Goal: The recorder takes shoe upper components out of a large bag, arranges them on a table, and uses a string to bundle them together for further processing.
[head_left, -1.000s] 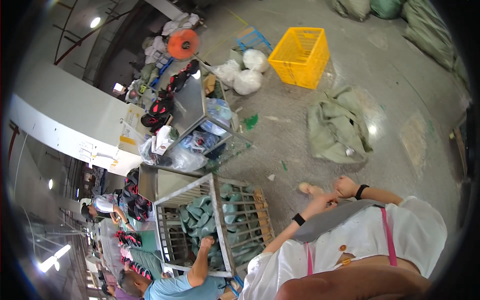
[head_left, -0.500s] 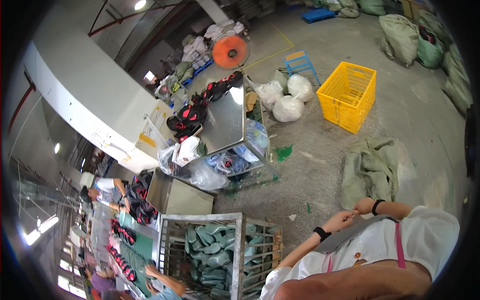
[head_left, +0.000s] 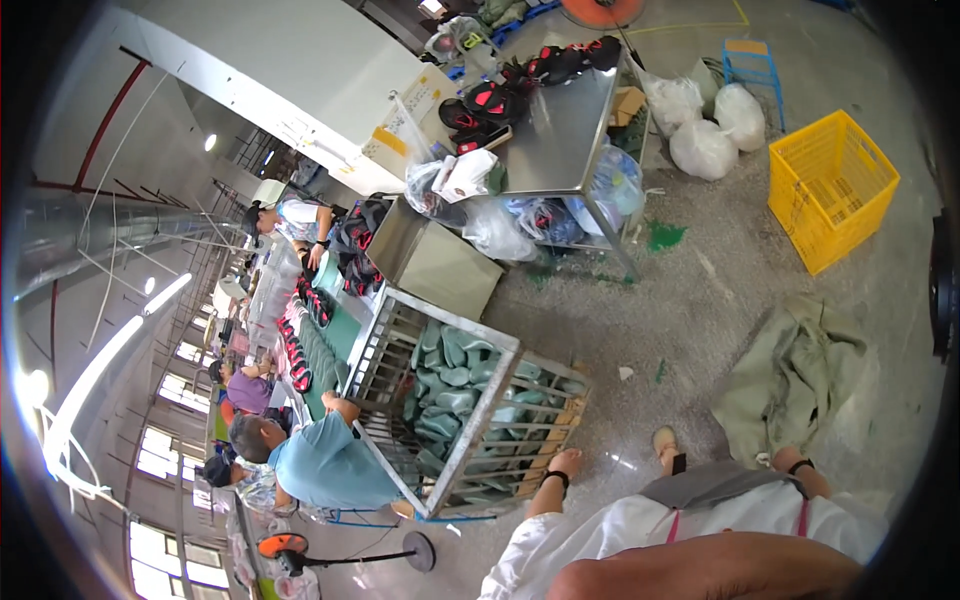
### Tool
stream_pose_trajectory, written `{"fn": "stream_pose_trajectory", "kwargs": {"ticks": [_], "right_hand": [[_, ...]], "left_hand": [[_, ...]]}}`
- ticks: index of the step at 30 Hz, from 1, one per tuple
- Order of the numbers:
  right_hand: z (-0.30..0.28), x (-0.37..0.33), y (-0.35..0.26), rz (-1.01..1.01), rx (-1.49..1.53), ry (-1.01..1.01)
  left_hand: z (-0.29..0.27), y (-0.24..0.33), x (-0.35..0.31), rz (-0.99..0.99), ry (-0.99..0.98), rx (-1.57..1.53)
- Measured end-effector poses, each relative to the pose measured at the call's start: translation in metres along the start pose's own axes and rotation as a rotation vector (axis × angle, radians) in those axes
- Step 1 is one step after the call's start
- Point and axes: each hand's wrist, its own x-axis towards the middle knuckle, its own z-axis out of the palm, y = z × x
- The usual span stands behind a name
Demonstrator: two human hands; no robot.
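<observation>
My left hand (head_left: 565,462), with a black band at its wrist, hangs low beside the metal-barred crate (head_left: 508,345). Its fingers look curled in, and nothing shows in them. Inside that crate lies a heap of grey-green shoe lasts (head_left: 455,385). My right hand (head_left: 788,457), also banded in black at the wrist, is at my other side, nearest to a crumpled olive-green sack (head_left: 790,375) on the floor. Its fingers are too small and hidden to read. The two hands are well apart, with my apron (head_left: 715,482) between them.
A yellow plastic crate (head_left: 833,190) stands at the right. Ahead is a metal table (head_left: 560,135) bearing black-and-red shoes (head_left: 490,100). White bags (head_left: 705,148) and a blue stool (head_left: 752,75) are beyond. Left, a person in a blue shirt (head_left: 325,465) sits near a standing fan (head_left: 285,547).
My hands were together in front of my apron; now they have parted to either side. The view has swung left, bringing the blue-shirted person and the lasts crate further in.
</observation>
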Motion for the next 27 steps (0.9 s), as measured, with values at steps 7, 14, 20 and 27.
{"fn": "stream_pose_trajectory", "kwargs": {"ticks": [7,14,20,27], "right_hand": [[0.062,-0.034,0.098,-0.081,-0.032,-0.076],[0.003,-0.049,0.145,0.647,0.811,0.152],[0.062,-0.067,0.194,0.911,1.024,0.048],[0.123,0.033,0.182,0.887,1.156,0.136]], "left_hand": [[-0.061,0.175,-0.007,-0.305,-0.306,-0.913],[-0.075,0.274,-0.025,-0.131,-0.538,-0.808],[-0.169,0.308,-0.007,-0.308,-0.561,-0.679],[-0.132,0.344,0.007,-0.487,-0.586,-1.003]]}}
